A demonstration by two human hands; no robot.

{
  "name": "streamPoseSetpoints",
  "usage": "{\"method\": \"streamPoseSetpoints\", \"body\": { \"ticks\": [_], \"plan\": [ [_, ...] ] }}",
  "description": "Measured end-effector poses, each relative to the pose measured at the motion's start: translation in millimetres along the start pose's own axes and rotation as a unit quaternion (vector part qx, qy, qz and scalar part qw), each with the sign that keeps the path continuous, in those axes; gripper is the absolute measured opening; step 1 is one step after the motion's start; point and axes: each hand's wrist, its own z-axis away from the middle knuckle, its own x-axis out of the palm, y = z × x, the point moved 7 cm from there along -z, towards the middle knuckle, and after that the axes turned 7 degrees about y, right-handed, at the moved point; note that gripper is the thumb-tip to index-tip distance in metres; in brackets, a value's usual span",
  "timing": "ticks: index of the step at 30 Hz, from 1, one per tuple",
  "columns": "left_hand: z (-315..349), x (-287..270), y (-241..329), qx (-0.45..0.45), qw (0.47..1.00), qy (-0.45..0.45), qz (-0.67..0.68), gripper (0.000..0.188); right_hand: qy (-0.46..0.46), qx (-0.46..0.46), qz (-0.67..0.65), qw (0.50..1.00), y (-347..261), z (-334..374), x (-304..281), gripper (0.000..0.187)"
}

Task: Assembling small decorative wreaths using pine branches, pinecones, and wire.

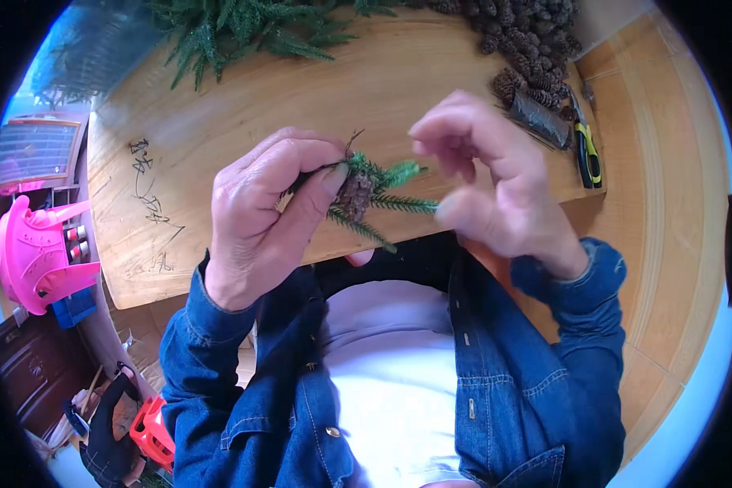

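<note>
Above the table's near edge, my left hand [276, 203] pinches a small decoration between thumb and fingers. It is made of a brown pine cone [355, 198] with green fir sprigs [400, 203] around it, pointing mainly to the right. A thin dark stem sticks up at its top, and my fingers cover its left side. My right hand [496, 175] is raised just to the right, fingers curved and apart from the thumb. The thumb is close to the tip of one sprig; whether it touches cannot be made out.
A pile of green fir branches [244, 32] lies at the table's far left, and heaped pine cones [525, 41] at the far right. A dark cylindrical bundle [538, 120] and yellow-black pliers [587, 154] rest along the right edge. A pink stool [37, 252] stands left of the wooden table [195, 268].
</note>
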Motion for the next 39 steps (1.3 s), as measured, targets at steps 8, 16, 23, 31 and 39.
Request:
{"method": "streamPoseSetpoints", "body": {
  "ticks": [8,16,23,31,39],
  "plan": [
    [-0.5,2.7,-0.6,-0.036,0.998,0.058,-0.002,0.010,0.033,-0.064,0.097,0.993,2.8,-6.4,30.4,0.025],
    [0.2,-10.0,2.7,0.011,0.992,0.109,-0.063,0.012,-0.035,0.159,-0.227,0.960,24.5,-4.1,55.3,0.027],
    [4.9,-11.0,6.4,0.030,0.992,0.115,-0.034,0.015,-0.037,0.184,-0.265,0.946,28.2,-7.7,54.5,0.028],
    [8.6,-16.5,9.7,0.050,0.993,0.100,-0.048,0.019,-0.027,0.213,-0.297,0.930,35.5,-6.4,51.5,0.025],
    [11.2,-15.6,-3.5,0.033,0.992,0.108,-0.050,0.023,0.005,0.226,-0.255,0.940,41.4,-4.8,40.2,0.026]
  ]
}}
